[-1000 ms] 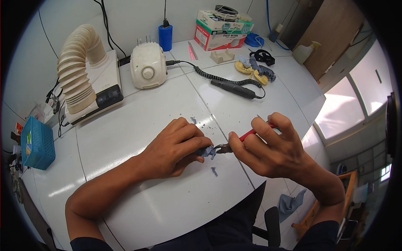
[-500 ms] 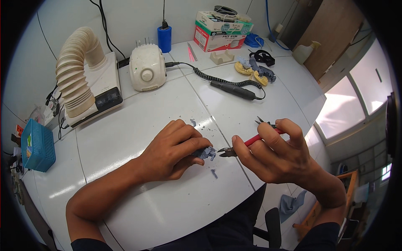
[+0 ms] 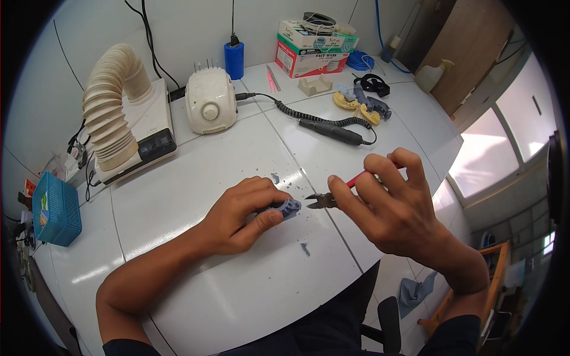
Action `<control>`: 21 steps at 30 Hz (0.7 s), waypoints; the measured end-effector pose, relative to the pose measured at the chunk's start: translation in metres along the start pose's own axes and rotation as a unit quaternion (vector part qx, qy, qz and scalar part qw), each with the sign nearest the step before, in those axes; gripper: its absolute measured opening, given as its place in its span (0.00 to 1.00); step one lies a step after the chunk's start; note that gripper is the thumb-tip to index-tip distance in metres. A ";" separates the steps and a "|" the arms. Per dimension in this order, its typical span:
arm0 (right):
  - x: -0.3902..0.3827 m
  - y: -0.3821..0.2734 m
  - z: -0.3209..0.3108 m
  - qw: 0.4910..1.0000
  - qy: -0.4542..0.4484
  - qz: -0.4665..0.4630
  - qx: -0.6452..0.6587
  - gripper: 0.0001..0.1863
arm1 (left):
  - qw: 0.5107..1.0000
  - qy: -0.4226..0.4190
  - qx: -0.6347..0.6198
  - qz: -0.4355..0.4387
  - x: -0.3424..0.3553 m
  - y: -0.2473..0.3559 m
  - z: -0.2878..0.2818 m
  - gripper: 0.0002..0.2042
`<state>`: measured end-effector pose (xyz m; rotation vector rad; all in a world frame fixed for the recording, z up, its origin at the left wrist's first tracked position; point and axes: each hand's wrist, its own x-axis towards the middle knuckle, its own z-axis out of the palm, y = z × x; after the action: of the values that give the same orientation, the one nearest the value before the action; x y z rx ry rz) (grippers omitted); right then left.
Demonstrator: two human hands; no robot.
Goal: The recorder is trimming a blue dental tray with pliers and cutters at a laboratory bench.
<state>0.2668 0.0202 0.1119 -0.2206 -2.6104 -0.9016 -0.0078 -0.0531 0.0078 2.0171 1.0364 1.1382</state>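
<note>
My left hand (image 3: 246, 213) is closed around a small blue-grey piece shaped like a dental model (image 3: 289, 207). Its uneven end sticks out past the thumb and fingers, and the rest is hidden in the hand. In my right hand (image 3: 392, 207) is a pair of cutting pliers (image 3: 322, 201) with red handles. The dark jaws point left, slightly apart, and stop a short gap from the piece. Blue-grey scraps (image 3: 304, 248) lie on the white tabletop (image 3: 219, 296) around the left hand.
Beyond the hands lie a black handpiece (image 3: 329, 132) with a coiled cord, its white control box (image 3: 210, 101) and yellow and blue-grey dental models (image 3: 359, 107). A white hose unit (image 3: 113, 113) and blue basket (image 3: 56, 207) stand left. Boxes (image 3: 314, 50) are stacked at the back.
My left hand has turned the piece, and its thumb now lies along the near side. The pliers have risen slightly. Dark pointed tips seen behind the right hand before no longer show.
</note>
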 end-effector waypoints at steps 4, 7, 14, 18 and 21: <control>0.006 0.012 -0.002 0.981 -0.085 0.117 0.129 0.13 | 0.994 -0.008 -0.097 -0.059 0.004 -0.005 -0.005 0.20; 0.011 0.014 -0.005 0.932 -0.161 0.188 0.266 0.18 | 0.991 0.001 -0.113 -0.070 0.003 -0.003 -0.003 0.24; 0.023 0.018 -0.008 0.856 -0.301 0.222 0.357 0.16 | 0.995 -0.006 -0.084 -0.047 0.005 -0.004 -0.003 0.22; 0.027 0.021 -0.010 0.851 -0.310 0.214 0.366 0.16 | 0.997 -0.011 -0.061 -0.034 0.004 -0.008 -0.002 0.20; 0.037 0.023 -0.019 0.834 -0.365 0.212 0.355 0.15 | 0.999 0.002 -0.045 -0.008 0.003 -0.010 0.001 0.19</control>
<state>0.2448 0.0278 0.1531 -1.0427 -3.1203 0.4326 -0.0090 -0.0456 0.0006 1.9333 0.9831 1.1617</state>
